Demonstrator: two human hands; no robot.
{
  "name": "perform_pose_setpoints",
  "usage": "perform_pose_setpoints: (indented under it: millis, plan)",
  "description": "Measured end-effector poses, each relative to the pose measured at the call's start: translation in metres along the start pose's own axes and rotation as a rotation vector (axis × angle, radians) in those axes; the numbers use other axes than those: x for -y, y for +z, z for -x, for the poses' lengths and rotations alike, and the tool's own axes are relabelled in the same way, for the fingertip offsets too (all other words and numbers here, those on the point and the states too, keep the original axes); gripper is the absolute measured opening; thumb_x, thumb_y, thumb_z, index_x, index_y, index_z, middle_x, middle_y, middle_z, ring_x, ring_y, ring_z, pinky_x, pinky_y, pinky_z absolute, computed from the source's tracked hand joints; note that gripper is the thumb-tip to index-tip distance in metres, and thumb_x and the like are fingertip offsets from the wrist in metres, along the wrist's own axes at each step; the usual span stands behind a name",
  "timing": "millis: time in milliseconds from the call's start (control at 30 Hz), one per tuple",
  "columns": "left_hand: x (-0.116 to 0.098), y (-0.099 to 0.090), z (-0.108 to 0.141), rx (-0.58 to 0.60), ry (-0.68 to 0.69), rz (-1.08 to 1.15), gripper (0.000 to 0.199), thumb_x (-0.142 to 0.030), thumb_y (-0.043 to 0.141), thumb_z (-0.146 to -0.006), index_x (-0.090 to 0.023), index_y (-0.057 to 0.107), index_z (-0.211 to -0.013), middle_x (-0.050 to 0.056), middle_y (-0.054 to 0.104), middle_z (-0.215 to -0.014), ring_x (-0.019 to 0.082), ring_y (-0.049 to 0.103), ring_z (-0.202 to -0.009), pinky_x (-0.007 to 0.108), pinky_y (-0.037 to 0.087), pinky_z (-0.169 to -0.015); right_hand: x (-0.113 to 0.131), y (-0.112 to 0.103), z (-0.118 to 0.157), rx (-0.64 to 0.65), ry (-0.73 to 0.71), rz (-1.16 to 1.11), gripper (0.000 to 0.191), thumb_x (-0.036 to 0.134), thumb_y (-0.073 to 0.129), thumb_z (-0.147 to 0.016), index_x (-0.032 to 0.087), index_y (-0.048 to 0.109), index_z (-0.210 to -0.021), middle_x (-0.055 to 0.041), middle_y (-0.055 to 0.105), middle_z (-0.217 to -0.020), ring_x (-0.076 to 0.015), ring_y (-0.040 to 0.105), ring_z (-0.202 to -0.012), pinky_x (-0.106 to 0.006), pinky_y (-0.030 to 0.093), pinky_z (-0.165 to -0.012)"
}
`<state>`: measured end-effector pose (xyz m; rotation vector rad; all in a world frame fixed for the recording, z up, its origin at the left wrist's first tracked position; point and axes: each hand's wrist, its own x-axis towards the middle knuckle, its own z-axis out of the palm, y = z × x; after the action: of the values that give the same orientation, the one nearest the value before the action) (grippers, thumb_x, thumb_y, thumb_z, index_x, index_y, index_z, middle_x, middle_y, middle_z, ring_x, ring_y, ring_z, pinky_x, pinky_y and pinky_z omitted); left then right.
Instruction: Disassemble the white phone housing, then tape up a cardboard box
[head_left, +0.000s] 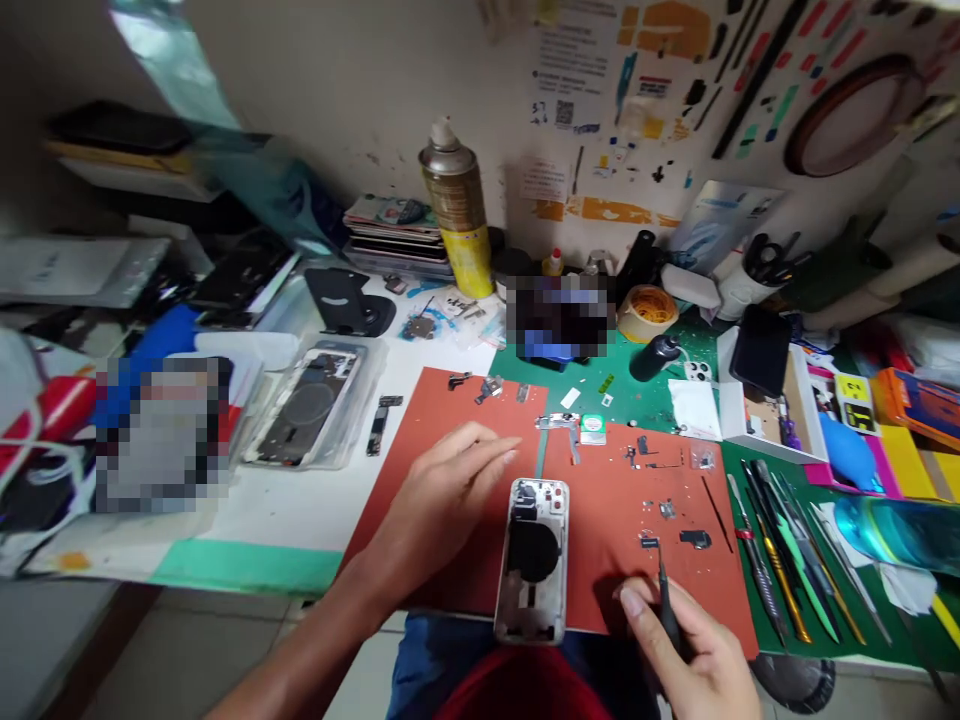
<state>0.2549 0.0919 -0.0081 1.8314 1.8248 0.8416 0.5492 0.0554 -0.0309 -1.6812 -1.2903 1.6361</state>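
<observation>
We are looking at what seems to be a phone-repair workshop: on the table (255, 520), an open phone shell (556, 600) is sitting at six o'clock, loose components (696, 540) are lying at four on a red mat (600, 580), slim repair tools (804, 568) are lying farther out, and another phone housing (309, 405) is resting at nine.

phone housing (537, 596) with a smooth, metallic-looking rim and matt black round pad (533, 550), smooth matt rust-coloured mat (600, 560), dark matt-handled tool (667, 612), shiny metal-topped spray can (456, 210), glossy translucent teal plastic bottle (892, 532), matt blue cloth (427, 665)
</observation>
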Motion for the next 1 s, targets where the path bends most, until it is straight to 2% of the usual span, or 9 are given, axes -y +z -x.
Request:
perform_pose_setpoints:
  millis: [167, 267, 400, 500, 667, 733, 867, 933, 1000]
  plan:
    - [0.015, 0.011, 0.058, -0.086, 0.022, 0.064, 0.017, -0.018, 0.055, -0.105, -0.023, 0.071, -0.110, 0.002, 0.071, -0.098, 0.016, 0.067, -0.090, 0.028, 0.054, -0.083, 0.032, 0.040, -0.031, -0.039, -0.363, 0.278, 0.032, 0.053, 0.071, -0.091, 0.022, 0.079, -0.087, -0.0069, 0.071, -0.091, -0.0183, 0.068, -0.084, -0.023, 0.054, -0.073]
    - [0.016, 0.026, 0.075, -0.122, 0.094, 0.063, 0.018, -0.015, 0.057, -0.103, -0.022, 0.068, -0.116, 0.004, 0.071, -0.099, 0.018, 0.065, -0.091, 0.032, 0.054, -0.087, 0.045, 0.065, -0.047, -0.037, -0.442, 0.354, 0.035, 0.054, 0.064, -0.096, 0.022, 0.079, -0.093, -0.0056, 0.070, -0.090, -0.0159, 0.067, -0.081, -0.023, 0.052, -0.073]
    - [0.015, 0.033, 0.078, -0.125, 0.087, 0.083, 0.021, -0.014, 0.056, -0.103, -0.023, 0.068, -0.118, 0.004, 0.073, -0.103, 0.019, 0.064, -0.094, 0.036, 0.053, -0.090, 0.054, 0.074, -0.053, -0.088, -0.429, 0.496, 0.040, 0.058, 0.061, -0.097, 0.021, 0.077, -0.098, -0.0021, 0.067, -0.084, -0.0102, 0.056, -0.060, -0.022, 0.043, -0.055]
    - [0.010, 0.032, 0.075, -0.189, -0.024, 0.223, 0.018, -0.016, 0.060, -0.102, -0.025, 0.071, -0.114, 0.003, 0.074, -0.103, 0.017, 0.066, -0.094, 0.032, 0.053, -0.089, 0.057, 0.074, -0.041, -0.035, -0.417, 0.511, 0.036, 0.053, 0.057, -0.101, 0.023, 0.074, -0.111, -0.0030, 0.070, -0.090, -0.0114, 0.061, -0.065, -0.020, 0.045, -0.055]
    - [-0.009, 0.025, 0.071, -0.102, -0.305, 0.712, 0.017, -0.031, 0.060, -0.102, -0.024, 0.076, -0.099, 0.005, 0.073, -0.098, 0.017, 0.068, -0.086, 0.029, 0.058, -0.080, 0.055, 0.085, -0.010, 0.171, -0.565, 0.485, 0.038, 0.034, 0.051, -0.104, 0.027, 0.064, -0.139, -0.0085, 0.072, -0.120, -0.0185, 0.072, -0.106, -0.024, 0.057, -0.090]
    - [-0.010, 0.022, 0.071, -0.098, -0.380, 0.801, 0.029, -0.036, 0.056, -0.103, -0.023, 0.075, -0.085, 0.005, 0.072, -0.091, 0.019, 0.068, -0.086, 0.030, 0.057, -0.082, 0.054, 0.091, -0.007, 0.179, -0.588, 0.494, 0.035, 0.031, 0.052, -0.104, 0.028, 0.066, -0.136, -0.0076, 0.072, -0.122, -0.0176, 0.072, -0.108, -0.022, 0.057, -0.092]
    - [0.004, 0.021, 0.076, -0.237, -0.531, 0.874, 0.032, -0.041, 0.054, -0.103, -0.021, 0.071, -0.085, 0.006, 0.073, -0.086, 0.020, 0.068, -0.079, 0.032, 0.056, -0.074, 0.052, 0.100, -0.022, -0.127, -0.685, 0.529, 0.019, 0.028, 0.055, -0.103, 0.023, 0.073, -0.110, -0.0048, 0.072, -0.096, -0.0129, 0.071, -0.083, -0.019, 0.055, -0.076]
    - [0.013, 0.022, 0.077, -0.280, -0.557, 0.921, 0.032, -0.042, 0.053, -0.104, -0.020, 0.070, -0.088, 0.005, 0.072, -0.083, 0.018, 0.066, -0.069, 0.031, 0.055, -0.067, 0.050, 0.106, -0.035, -0.277, -0.742, 0.606, 0.019, 0.028, 0.056, -0.103, 0.021, 0.073, -0.107, -0.0034, 0.069, -0.090, -0.0113, 0.069, -0.077, -0.019, 0.053, -0.072]
    - [0.018, 0.023, 0.078, -0.275, -0.547, 0.947, 0.030, -0.042, 0.053, -0.105, -0.020, 0.069, -0.091, 0.001, 0.069, -0.074, 0.014, 0.062, -0.056, 0.029, 0.052, -0.060, 0.048, 0.115, -0.046, -0.342, -0.763, 0.689, 0.020, 0.028, 0.056, -0.104, 0.021, 0.074, -0.106, -0.0024, 0.069, -0.089, -0.0104, 0.069, -0.075, -0.019, 0.051, -0.070]
